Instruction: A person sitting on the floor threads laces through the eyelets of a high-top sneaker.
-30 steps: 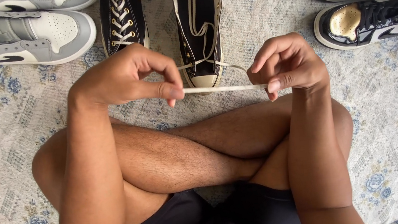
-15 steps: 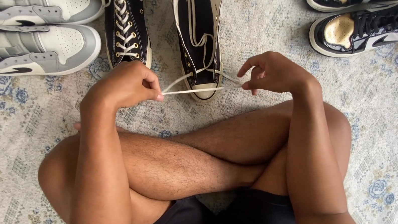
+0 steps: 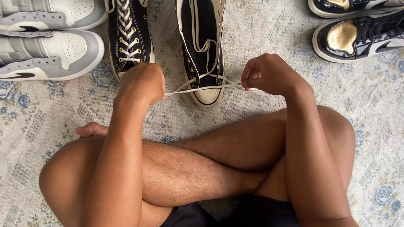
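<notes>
Your left hand (image 3: 141,85) and right hand (image 3: 268,73) each pinch the cream lace (image 3: 204,88), stretched taut across the toe of the unlaced black high-top (image 3: 201,36) on the rug (image 3: 391,105). Uneven pulling would probably leave one end short, though the eyelets are hard to see.

Cream lace (image 3: 204,88) held taut betw. left hand (image 3: 141,84) and right hand (image 3: 266,73), both pinched shut on it, over toe of unlaced black high-top (image 3: 200,31). Laced black high-top (image 3: 128,25) just beside, to its left. Grey/white sneakers (image 3: 29,45) at left, black/gold sneakers (image 3: 369,11) at right, all on floral rug (image 3: 391,105). Legs crossed below.
</notes>
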